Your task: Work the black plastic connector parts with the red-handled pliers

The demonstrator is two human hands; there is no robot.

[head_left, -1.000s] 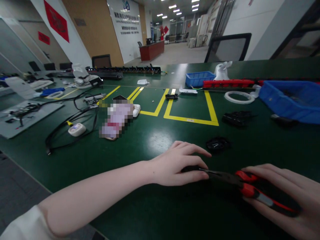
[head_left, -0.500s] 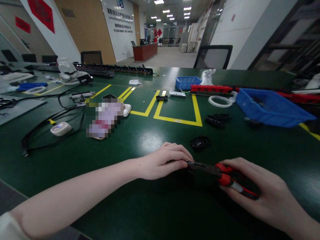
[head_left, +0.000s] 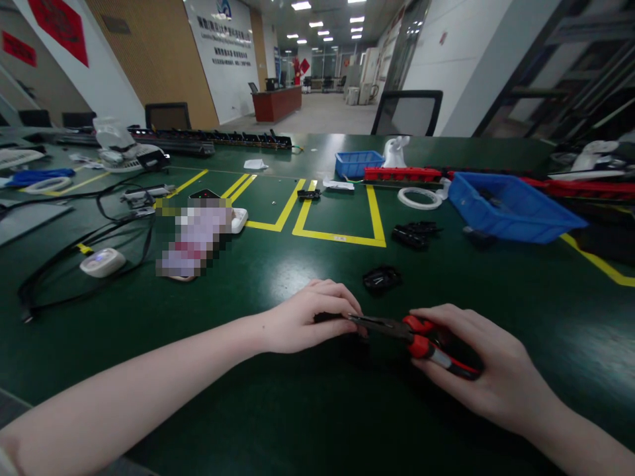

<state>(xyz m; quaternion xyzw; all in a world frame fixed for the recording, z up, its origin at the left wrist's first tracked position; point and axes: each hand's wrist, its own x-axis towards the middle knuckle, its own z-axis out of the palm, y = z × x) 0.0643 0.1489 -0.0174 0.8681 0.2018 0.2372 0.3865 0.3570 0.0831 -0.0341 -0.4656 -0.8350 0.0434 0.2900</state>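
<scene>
My right hand [head_left: 486,363] is wrapped round red-and-black long-nose pliers [head_left: 421,344]. Their narrow jaws reach left to the fingertips of my left hand [head_left: 312,317]. Curled above the table, that left hand pinches a small black part [head_left: 360,337], mostly hidden by the fingers and lost against the dark surface. The plier tips are at or touching this part; the exact contact cannot be made out. Just beyond the hands lies a black plastic piece [head_left: 381,279], with a cluster of similar black pieces [head_left: 415,234] farther back.
A large blue bin [head_left: 516,211] stands at right, near a roll of white tape [head_left: 419,198] and a long red strip [head_left: 401,174]. A phone [head_left: 198,241], a white round device [head_left: 102,263] and black cables [head_left: 64,304] lie at left on the green table [head_left: 238,423].
The view has turned slightly right, so the scene sits farther left. The pliers have come a little closer over my left fingertips. Both hands keep their grips.
</scene>
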